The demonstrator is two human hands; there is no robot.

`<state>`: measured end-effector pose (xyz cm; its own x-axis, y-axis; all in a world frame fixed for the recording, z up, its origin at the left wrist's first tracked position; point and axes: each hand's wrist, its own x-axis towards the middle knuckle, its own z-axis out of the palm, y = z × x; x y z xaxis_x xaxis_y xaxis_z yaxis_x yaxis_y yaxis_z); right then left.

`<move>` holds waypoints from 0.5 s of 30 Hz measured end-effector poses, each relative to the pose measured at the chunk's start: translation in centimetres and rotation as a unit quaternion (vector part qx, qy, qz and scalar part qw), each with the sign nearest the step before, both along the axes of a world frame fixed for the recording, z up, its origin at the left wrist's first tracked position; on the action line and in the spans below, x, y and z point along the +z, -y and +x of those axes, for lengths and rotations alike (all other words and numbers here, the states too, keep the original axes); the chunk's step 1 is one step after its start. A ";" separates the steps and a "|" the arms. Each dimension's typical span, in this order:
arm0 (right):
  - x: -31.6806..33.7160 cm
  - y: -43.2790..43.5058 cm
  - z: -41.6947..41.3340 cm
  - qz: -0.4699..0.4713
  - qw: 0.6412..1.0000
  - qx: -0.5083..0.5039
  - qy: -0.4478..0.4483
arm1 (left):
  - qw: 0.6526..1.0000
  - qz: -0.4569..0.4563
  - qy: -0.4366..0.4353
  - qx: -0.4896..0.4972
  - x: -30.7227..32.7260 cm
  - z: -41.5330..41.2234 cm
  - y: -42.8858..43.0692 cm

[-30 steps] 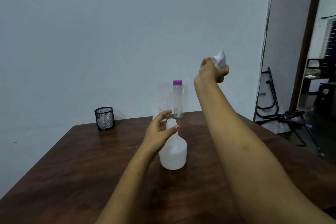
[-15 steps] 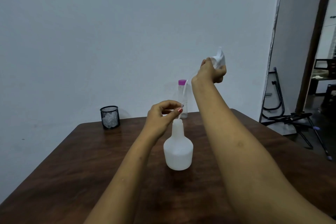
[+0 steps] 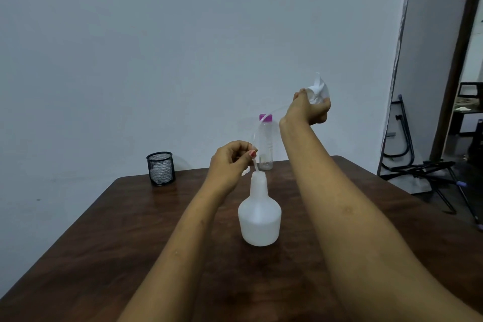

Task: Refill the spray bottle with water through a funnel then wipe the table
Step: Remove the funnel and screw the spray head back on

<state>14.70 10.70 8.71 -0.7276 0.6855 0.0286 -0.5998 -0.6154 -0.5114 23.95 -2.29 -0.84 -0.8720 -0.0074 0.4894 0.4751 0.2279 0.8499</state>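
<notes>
A white translucent spray bottle [image 3: 259, 217] stands open-necked in the middle of the brown table [image 3: 130, 230]. My right hand [image 3: 309, 108] is raised high above and behind it, shut on the white spray head [image 3: 319, 89]. A thin clear dip tube [image 3: 254, 148] curves down from that head. My left hand [image 3: 230, 162] pinches the tube's lower end just above the bottle's mouth. Behind stands a clear water bottle [image 3: 266, 144] with a purple cap. A small part of a clear thing shows behind my left hand; I cannot tell what it is.
A black mesh cup [image 3: 160, 168] with something white inside sits at the table's far left by the wall. Folded black metal frames [image 3: 423, 165] lie on the floor to the right, near a doorway.
My left hand rose from beside the bottle's neck and took hold of the tube's end above the mouth. My right hand kept the spray head held high.
</notes>
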 end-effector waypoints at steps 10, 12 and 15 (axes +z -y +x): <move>-0.5 -0.6 -0.2 0.013 1.000 0.006 0.019 | 1.000 -0.001 0.019 0.020 0.1 -0.4 -0.2; -0.9 -0.6 -0.2 0.017 1.000 0.008 0.024 | 0.999 -0.014 0.032 0.029 -0.4 -0.4 -0.3; -1.6 -0.7 -0.3 0.024 0.999 0.010 0.021 | 0.996 -0.067 0.030 0.056 -1.1 -0.5 -0.3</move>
<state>14.42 11.36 7.08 -0.7419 0.6698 0.0296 -0.5653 -0.6012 -0.5648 23.42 -1.98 -1.94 -0.8970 -0.0445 0.4399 0.3895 0.3909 0.8339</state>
